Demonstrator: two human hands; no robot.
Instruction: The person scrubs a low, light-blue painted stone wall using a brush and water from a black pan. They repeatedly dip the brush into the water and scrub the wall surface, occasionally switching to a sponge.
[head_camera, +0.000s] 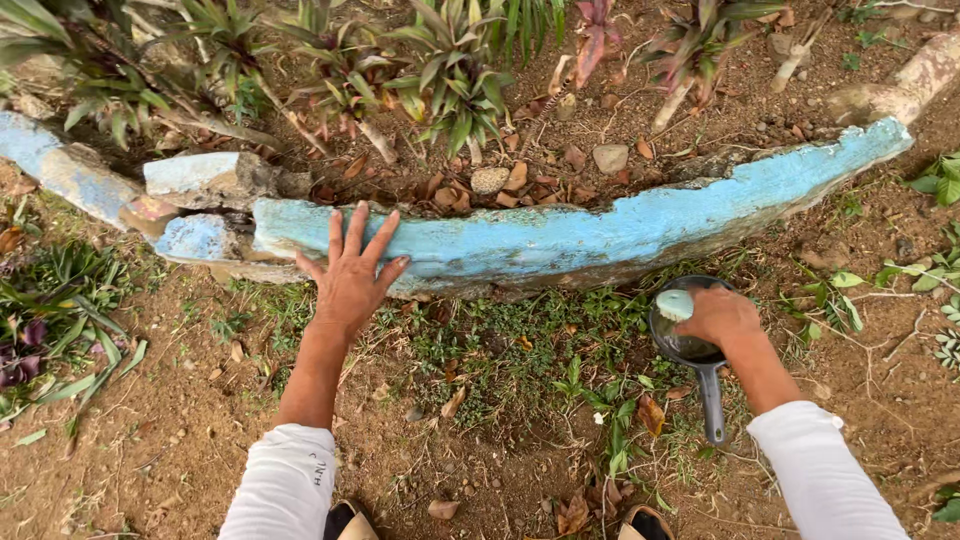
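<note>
On the bare ground in front of a curved blue-painted stone border (560, 240), the left hand (350, 275) lies flat against the border's face, its five fingers (357, 226) released and spread. The right hand (722, 315) is clenched around one pale brush (675, 304), held over one dark long-handled pan (692, 350) resting on the ground just below the border. Two white sleeves (285, 485) show.

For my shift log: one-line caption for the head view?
Left hand flat against a blue-painted curved garden edging; right hand holds a pale brush over a dark long-handled pan on the ground.
</note>
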